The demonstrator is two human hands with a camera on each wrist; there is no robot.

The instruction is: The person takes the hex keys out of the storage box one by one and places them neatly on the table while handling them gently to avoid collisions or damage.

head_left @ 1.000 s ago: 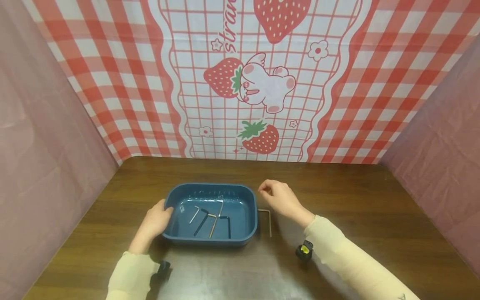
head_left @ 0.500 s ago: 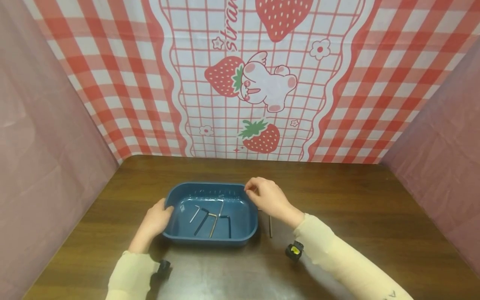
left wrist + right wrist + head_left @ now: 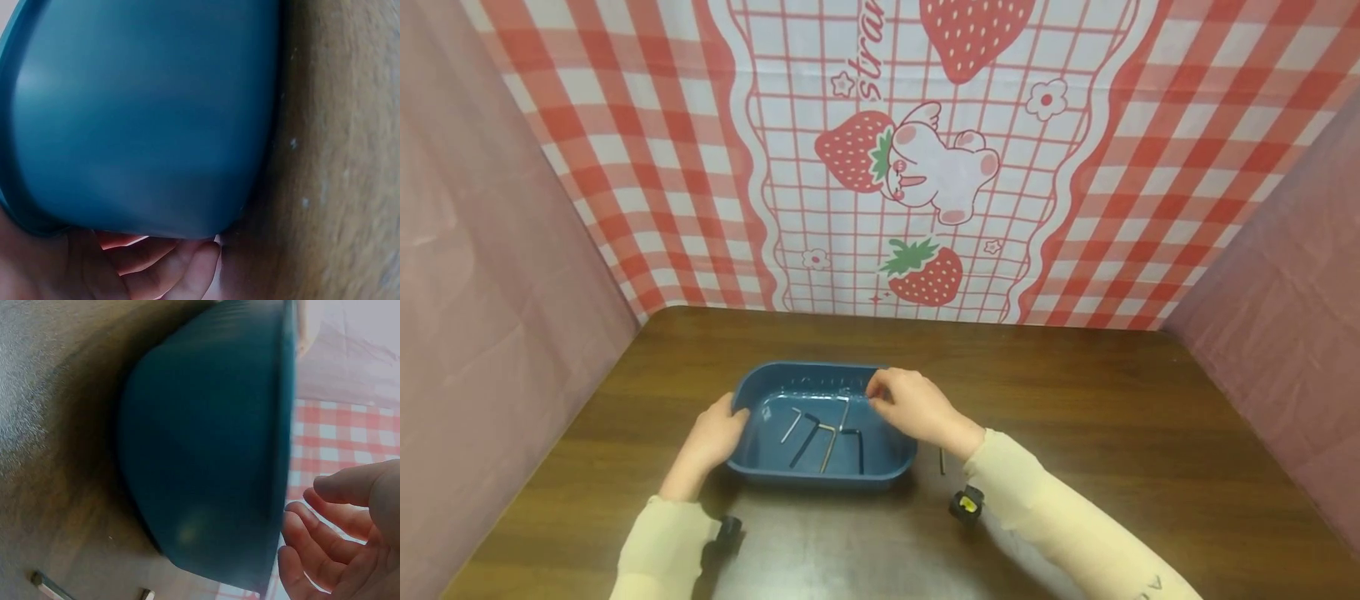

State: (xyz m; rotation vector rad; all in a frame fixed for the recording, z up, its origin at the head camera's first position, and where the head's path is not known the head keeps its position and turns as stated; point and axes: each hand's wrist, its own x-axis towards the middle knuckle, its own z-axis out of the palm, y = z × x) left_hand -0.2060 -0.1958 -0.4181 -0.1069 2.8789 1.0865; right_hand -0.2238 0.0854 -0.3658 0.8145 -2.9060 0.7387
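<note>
My left hand (image 3: 711, 433) grips the left end of a blue plastic tub (image 3: 820, 478), thumb over the rim and fingers against the outer wall, as the left wrist view shows at the tub's side (image 3: 137, 125). Over the right rim is my right hand (image 3: 917, 404), its fingers loosely bent. In the right wrist view, nothing shows between its thumb and fingers (image 3: 315, 534). Several L-shaped hex keys lie on the tub floor, among them a black one (image 3: 861, 450), a brass-coloured one (image 3: 827, 450) and a short silver one (image 3: 791, 425).
Another hex key (image 3: 943, 461) lies on the wooden table (image 3: 1075, 392) right of the tub, mostly hidden under my right hand and wrist. A red checked strawberry cloth (image 3: 925, 192) hangs behind the table, with pink cloth (image 3: 497, 250) at both sides.
My right hand has moved left, from beside the tub to above its right rim, and now covers most of the hex key on the table. My left hand keeps its hold.
</note>
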